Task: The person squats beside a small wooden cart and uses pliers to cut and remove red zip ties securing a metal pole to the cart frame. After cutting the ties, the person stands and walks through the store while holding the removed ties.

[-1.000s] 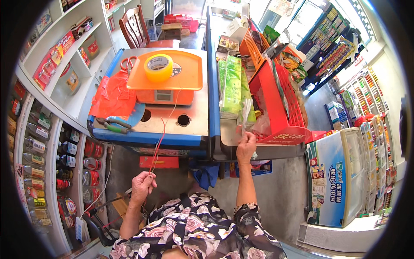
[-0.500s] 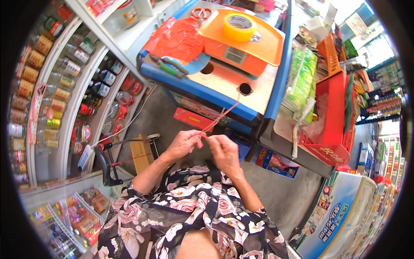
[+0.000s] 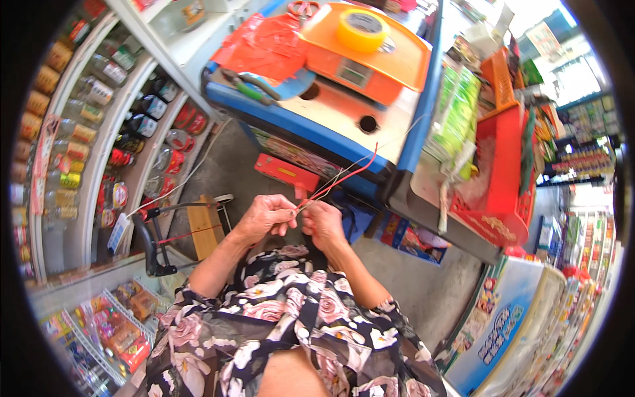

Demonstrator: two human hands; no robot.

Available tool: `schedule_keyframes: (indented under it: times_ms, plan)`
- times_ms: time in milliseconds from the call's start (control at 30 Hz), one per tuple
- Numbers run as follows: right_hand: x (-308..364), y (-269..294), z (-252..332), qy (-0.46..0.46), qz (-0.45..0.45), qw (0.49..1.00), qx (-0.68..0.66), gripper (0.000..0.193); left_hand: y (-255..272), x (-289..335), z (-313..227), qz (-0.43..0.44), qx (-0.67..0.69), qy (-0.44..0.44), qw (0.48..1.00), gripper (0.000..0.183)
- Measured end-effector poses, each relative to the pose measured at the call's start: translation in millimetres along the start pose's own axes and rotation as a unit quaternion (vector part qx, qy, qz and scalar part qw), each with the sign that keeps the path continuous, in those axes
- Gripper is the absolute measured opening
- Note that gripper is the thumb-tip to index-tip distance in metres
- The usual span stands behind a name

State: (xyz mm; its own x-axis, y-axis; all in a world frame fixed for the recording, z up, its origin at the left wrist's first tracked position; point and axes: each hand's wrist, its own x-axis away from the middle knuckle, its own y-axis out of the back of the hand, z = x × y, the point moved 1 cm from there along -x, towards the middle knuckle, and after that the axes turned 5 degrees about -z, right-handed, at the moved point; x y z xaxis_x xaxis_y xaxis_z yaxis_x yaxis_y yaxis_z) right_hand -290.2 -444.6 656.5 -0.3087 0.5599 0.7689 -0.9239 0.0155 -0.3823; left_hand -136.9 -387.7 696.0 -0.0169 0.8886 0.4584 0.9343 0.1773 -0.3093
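Note:
In front of my lap, my left hand [image 3: 266, 218] pinches some thin red and whitish strands [image 3: 350, 173] between thumb and fingertips. Close beside it, my right hand [image 3: 323, 223] is curled shut around the same strands. Their free ends fan out up and to the right, toward the table's front edge; the red one is thickest, and a fine pale one reaches furthest. Whether they are string or wire I cannot tell. The part between my hands is mostly hidden by the fingers.
Ahead stands a blue-edged table [image 3: 311, 132] with two holes, an orange scale [image 3: 360, 76], a yellow tape roll [image 3: 362, 30], red plastic bags [image 3: 261, 46] and green-handled pliers [image 3: 254, 91]. Bottle shelves [image 3: 132, 142] flank the left; a red basket [image 3: 496, 192] and a freezer [image 3: 509, 331] the right.
The strands, bunched together before, now spread into separate red and pale ends. My right hand has drawn down and left and curled in; my left hand has shifted slightly left.

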Motion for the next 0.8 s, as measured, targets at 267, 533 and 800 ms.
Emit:
schedule_keyframes:
  times_ms: [267, 533, 800]
  plan:
    - [7, 13, 7, 0.173, 0.144, 0.972, 0.067, 0.016, -23, 1, 15, -0.016, 0.043, 0.020, 0.999, 0.030]
    - [15, 21, 13, 0.161, 0.178, 0.956, 0.170, 0.010, -24, 0, 11, -0.083, -0.016, 0.013, 0.996, 0.026]
    - [42, 15, 18, 0.403, 0.164, 0.726, 0.533, 0.018, -3, -1, 16, -0.114, -0.072, -0.031, 0.990, 0.016]
